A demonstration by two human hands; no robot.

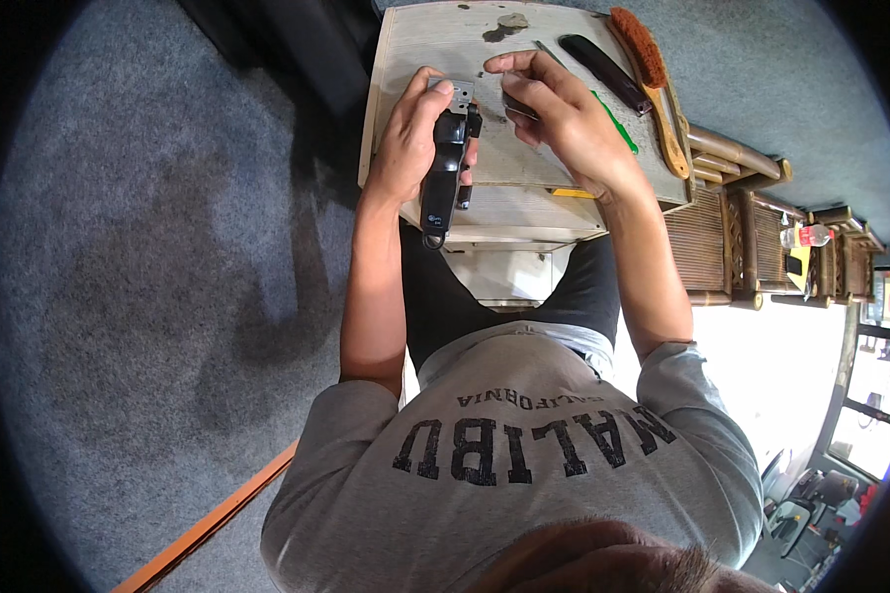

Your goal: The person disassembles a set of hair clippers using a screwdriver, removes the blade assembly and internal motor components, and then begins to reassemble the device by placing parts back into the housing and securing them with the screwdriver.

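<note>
My left hand (408,133) is wrapped round a black hair clipper (445,173), with its thumb on the metal plate with holes (456,96) at the far end. A hanging loop (433,240) sits at the clipper's near end. To the right, apart from the clipper, my right hand (556,114) has its fingers curled, the index finger and thumb extended toward the clipper. A small dark piece (516,103) shows under those fingers; its kind cannot be made out.
The pale wooden stand (509,203) carries a long black object (604,73), a wooden-handled brush with orange bristles (651,89) and a thin green tool (618,124). Dark smudges (505,27) mark its far side. Below its top edge shows something yellow (572,193). Bamboo furniture (707,237) stands at the right.
</note>
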